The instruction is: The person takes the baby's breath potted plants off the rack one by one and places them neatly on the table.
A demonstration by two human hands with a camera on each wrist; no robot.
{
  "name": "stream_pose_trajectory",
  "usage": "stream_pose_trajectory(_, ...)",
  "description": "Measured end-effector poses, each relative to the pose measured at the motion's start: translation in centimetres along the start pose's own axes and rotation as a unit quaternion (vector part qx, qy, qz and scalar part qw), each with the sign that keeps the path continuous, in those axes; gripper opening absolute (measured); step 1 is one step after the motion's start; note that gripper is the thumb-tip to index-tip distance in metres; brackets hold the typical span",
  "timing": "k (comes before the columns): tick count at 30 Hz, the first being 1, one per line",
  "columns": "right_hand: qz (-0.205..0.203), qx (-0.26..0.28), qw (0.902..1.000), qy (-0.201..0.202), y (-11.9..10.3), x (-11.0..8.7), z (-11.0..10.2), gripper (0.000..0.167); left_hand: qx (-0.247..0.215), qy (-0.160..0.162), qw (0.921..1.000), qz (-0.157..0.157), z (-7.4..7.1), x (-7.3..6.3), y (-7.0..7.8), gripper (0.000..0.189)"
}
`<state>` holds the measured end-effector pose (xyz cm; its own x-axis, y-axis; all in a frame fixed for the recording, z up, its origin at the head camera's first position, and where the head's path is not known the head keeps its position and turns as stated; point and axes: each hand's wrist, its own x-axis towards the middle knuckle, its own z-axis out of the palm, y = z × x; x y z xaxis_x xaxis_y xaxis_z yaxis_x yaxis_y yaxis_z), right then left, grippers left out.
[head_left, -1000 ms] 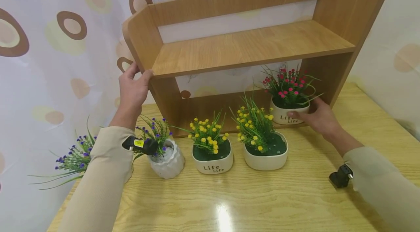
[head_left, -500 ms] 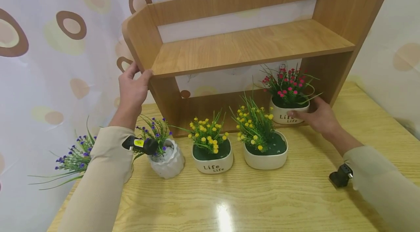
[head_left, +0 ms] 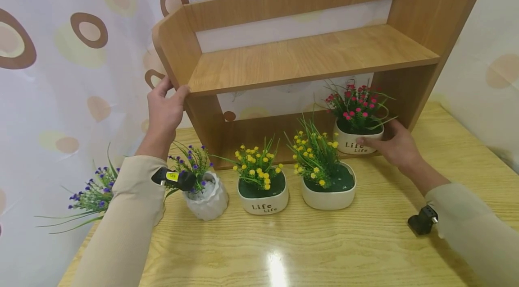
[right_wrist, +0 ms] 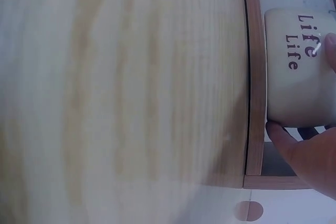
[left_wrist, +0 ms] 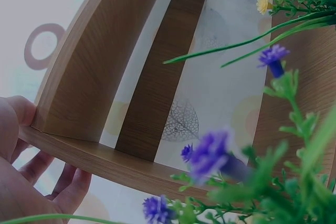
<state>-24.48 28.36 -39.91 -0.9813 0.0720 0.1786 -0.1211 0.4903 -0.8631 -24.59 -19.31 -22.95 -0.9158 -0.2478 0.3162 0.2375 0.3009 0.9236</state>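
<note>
A two-tier wooden shelf (head_left: 312, 59) stands on the table. My left hand (head_left: 164, 109) grips the front edge of its left side panel, thumb on the front and fingers behind; the left wrist view shows the fingers (left_wrist: 73, 187) curled at the panel. On the lower tier, at the right end, sits a white "Life" flowerpot (head_left: 352, 142) with artificial pink-red flowers (head_left: 358, 104). My right hand (head_left: 395, 145) holds this pot by its right side, with the thumb across the front. In the right wrist view the pot (right_wrist: 296, 90) is close over the shelf's bottom board (right_wrist: 255, 77).
Before the shelf stand two white pots with yellow flowers, one left (head_left: 262, 204) and one right (head_left: 328, 199). A ribbed white pot (head_left: 207, 206) with purple flowers is beside them. Another purple-flowered plant (head_left: 95, 192) is partly behind my left sleeve. A patterned curtain (head_left: 61, 111) hangs behind.
</note>
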Motion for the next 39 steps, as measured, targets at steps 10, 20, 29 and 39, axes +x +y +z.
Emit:
stream_pose_trajectory(10, -0.029, 0.02, 0.9994, 0.004, 0.0, -0.4, -0.5, 0.083, 0.003, 0.004, 1.0, 0.0, 0.2, 0.1, 0.0, 0.049)
stream_pose_trajectory(20, -0.022, -0.012, 0.9997, -0.005, -0.3, -1.1, -1.0, 0.086, 0.002, 0.002, 1.0, -0.003, 0.1, 0.2, -0.2, 0.047)
stream_pose_trajectory(29, -0.017, -0.043, 0.9989, -0.005, -0.2, -2.1, -1.5, 0.089, 0.0, 0.002, 1.0, -0.003, -0.3, 0.2, -0.4, 0.045)
stream_pose_trajectory(39, -0.01, -0.041, 0.9991, -0.005, -0.5, -3.1, -1.8, 0.092, 0.004, 0.002, 1.0, -0.006, -0.4, 0.3, -0.5, 0.045)
